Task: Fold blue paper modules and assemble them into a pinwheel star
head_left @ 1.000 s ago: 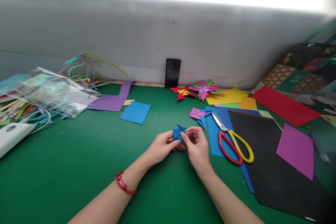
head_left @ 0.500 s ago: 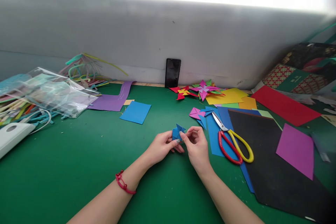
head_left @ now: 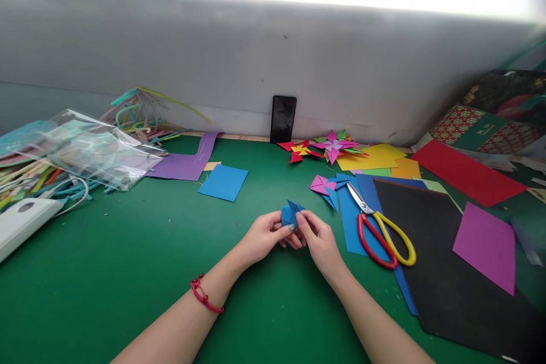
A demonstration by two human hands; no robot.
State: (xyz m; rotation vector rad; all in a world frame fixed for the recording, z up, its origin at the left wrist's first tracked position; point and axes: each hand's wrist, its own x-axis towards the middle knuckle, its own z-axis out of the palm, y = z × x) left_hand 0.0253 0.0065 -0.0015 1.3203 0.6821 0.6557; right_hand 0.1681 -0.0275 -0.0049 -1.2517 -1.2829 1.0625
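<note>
A small folded piece of blue paper (head_left: 290, 214) with pointed flaps is held up between both hands above the green table. My left hand (head_left: 268, 235) grips its left and lower side, the thumb pressed on the front. On the right side, my right hand (head_left: 316, 237) pinches a flap between thumb and fingers. Parts of the fingers behind the paper are hidden. A flat blue paper square (head_left: 223, 183) lies beyond my left hand. Right of my hands, a pink and blue folded paper piece (head_left: 326, 187) rests near scissors (head_left: 375, 227) with red and yellow handles.
Folded paper stars (head_left: 333, 147) lie by a black phone (head_left: 283, 118) leaning on the wall. A black sheet (head_left: 430, 250), a purple sheet (head_left: 486, 247) and a red sheet (head_left: 469, 172) are at right. A clear plastic bag (head_left: 106, 151) and a white device (head_left: 25, 224) sit left.
My right hand's fingers have closed in on the blue folded paper's right side, where they were more raised and curled before. The whole view has shifted slightly.
</note>
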